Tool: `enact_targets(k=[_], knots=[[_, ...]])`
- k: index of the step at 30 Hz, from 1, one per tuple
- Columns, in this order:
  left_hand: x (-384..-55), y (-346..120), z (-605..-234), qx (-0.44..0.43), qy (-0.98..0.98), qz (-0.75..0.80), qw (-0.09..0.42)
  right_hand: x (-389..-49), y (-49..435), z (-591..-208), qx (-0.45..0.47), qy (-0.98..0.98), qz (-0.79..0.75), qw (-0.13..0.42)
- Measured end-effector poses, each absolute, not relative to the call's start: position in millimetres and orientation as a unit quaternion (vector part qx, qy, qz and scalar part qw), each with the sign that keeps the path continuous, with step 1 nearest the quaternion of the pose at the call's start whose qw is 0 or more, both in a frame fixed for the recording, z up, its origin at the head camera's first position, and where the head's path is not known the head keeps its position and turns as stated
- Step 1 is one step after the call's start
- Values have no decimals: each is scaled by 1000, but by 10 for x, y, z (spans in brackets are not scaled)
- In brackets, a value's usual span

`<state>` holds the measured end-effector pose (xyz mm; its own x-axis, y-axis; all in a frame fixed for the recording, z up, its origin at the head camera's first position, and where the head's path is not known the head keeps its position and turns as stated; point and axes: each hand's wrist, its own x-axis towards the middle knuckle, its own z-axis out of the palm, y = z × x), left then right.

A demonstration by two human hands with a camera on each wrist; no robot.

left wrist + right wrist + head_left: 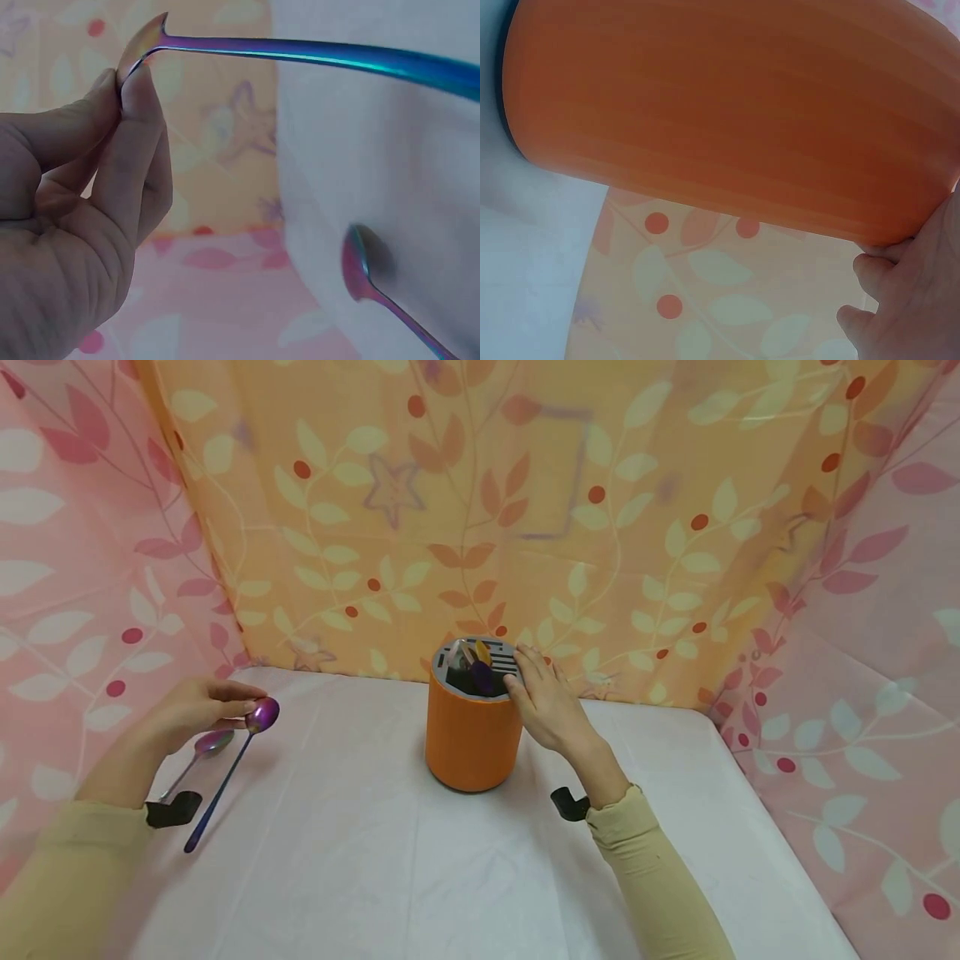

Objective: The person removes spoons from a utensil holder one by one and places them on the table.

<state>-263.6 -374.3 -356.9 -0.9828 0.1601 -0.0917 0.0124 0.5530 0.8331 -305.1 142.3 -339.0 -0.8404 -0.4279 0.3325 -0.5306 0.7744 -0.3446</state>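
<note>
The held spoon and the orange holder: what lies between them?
In the head view, only a bare stretch of white cloth shows between the held spoon and the orange holder.

The person wore a pale yellow-green fabric left sleeve (pixel 78 868) and a matching right sleeve (pixel 660 877), creased around its cuff (pixel 618 820). A black, bent left wrist attachment (pixel 174 810) and a similar black right wrist attachment (pixel 570 804) jutted out.

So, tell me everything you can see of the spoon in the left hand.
The spoon looks like shiny metal, with a purplish bowl and a long, slim handle shading to blue. The fingers of the left hand pinch its bowl above the white cloth; the handle slants toward the person. Whether its tip touches the cloth is hard to tell.
</note>
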Motion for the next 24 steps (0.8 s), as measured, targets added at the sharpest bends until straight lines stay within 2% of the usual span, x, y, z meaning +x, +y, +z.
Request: enact_targets(k=[10,16,24], knots=[[-2690,-4044,-3793,10,907,403,122,-3056,1426,-3401,255,-933,221,121],[-2770,-4165,-3958,-24,892,426,147,-3051,1424,-3396,254,-933,223,121],[-2822,-4188,-4118,-49,864,481,141,-3058,1422,-3399,257,-932,225,122]])
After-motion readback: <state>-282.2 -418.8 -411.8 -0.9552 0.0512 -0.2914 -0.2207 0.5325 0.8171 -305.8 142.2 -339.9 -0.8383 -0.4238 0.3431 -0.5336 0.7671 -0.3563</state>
